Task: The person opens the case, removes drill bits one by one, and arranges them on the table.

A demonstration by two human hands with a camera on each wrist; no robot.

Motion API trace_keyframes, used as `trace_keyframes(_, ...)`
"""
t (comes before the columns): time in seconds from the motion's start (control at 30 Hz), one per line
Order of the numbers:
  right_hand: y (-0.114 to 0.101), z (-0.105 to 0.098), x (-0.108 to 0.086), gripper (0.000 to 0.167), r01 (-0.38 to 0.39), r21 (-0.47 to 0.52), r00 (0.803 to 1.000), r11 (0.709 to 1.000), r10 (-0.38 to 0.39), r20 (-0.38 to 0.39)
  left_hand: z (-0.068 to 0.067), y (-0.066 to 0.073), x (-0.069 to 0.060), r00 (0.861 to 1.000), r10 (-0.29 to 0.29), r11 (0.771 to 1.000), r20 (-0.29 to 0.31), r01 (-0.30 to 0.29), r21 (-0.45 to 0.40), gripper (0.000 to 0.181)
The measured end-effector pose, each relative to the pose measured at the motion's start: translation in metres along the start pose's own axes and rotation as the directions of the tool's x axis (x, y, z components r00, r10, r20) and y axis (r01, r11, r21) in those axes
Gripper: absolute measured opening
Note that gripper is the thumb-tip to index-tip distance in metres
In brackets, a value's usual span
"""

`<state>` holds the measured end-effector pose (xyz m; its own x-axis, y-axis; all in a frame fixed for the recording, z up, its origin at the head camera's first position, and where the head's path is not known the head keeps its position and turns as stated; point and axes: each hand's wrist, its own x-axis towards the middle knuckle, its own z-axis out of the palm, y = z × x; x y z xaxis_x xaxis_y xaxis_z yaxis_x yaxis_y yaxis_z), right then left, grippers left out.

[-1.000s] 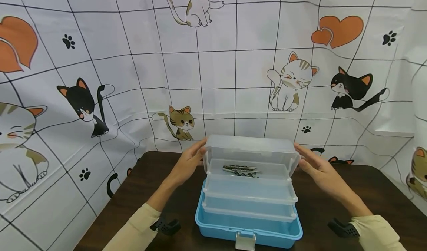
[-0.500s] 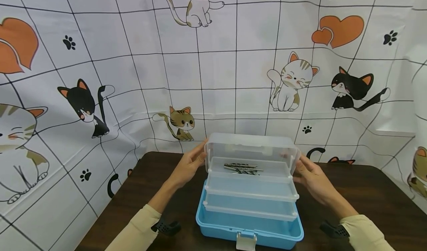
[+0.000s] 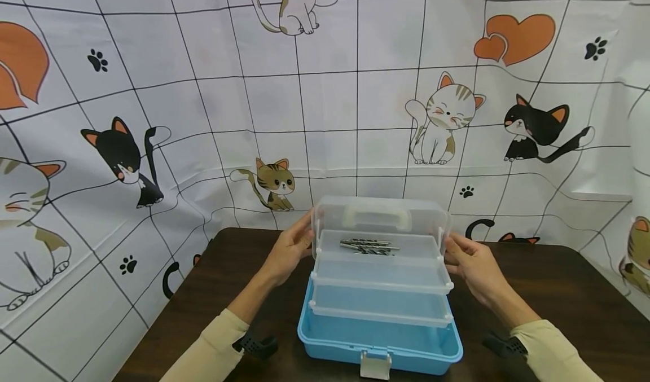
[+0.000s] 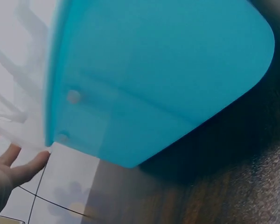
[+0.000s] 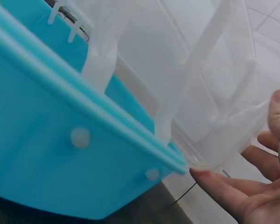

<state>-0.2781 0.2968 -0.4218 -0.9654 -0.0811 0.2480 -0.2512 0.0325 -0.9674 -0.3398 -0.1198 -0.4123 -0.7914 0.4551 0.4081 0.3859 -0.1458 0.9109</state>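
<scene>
A light-blue toolbox point(image 3: 381, 365) stands with its clear lid point(image 3: 332, 207) raised and its clear tiers point(image 3: 381, 280) spread out. Several drill bits point(image 3: 369, 247) lie in the top tier. My left hand point(image 3: 286, 253) holds the lid by its left side edge; in the left wrist view some of its fingers point(image 4: 30, 168) show by the rear corner. On the other side my right hand point(image 3: 472, 264) holds the right edge, thumb towards the front and fingers behind, as the right wrist view shows. A white latch point(image 3: 376, 366) hangs down at the toolbox's front.
The toolbox stands on a dark wooden table point(image 3: 538, 292). Close behind the lid hangs a white cloth point(image 3: 330, 100) with grid lines, printed cats, hearts and paw prints. Dark straps point(image 3: 256, 345) sit on both wrists.
The lid has tipped further back, so its handle now shows. My right hand has moved inward to the lid's right edge; the left hand has stayed on its side. The view has shifted slightly.
</scene>
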Motion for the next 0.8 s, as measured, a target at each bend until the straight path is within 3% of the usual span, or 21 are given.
trace_keyframes(0.17,0.006,-0.002,-0.001,0.064,-0.077,0.011,0.997,0.997,0.077,-0.011,0.001,-0.006,-0.001,0.995,-0.054,0.997,-0.084,0.057,0.042,0.051)
trace_keyframes(0.47,0.012,0.002,0.001,0.071,-0.208,-0.062,0.972,0.976,0.200,-0.121,0.004,-0.013,-0.001,0.978,-0.138,0.987,-0.156,0.149,0.059,0.049)
trace_keyframes(0.67,0.013,0.005,0.000,0.060,-0.277,-0.020,0.956,0.961,0.274,-0.103,0.007,-0.017,-0.002,0.943,-0.224,0.964,-0.246,0.251,0.085,0.047)
trace_keyframes(0.8,0.017,0.009,-0.005,0.052,-0.321,-0.043,0.944,0.946,0.316,-0.098,0.009,-0.021,-0.006,0.907,-0.301,0.943,-0.294,0.330,0.050,0.045)
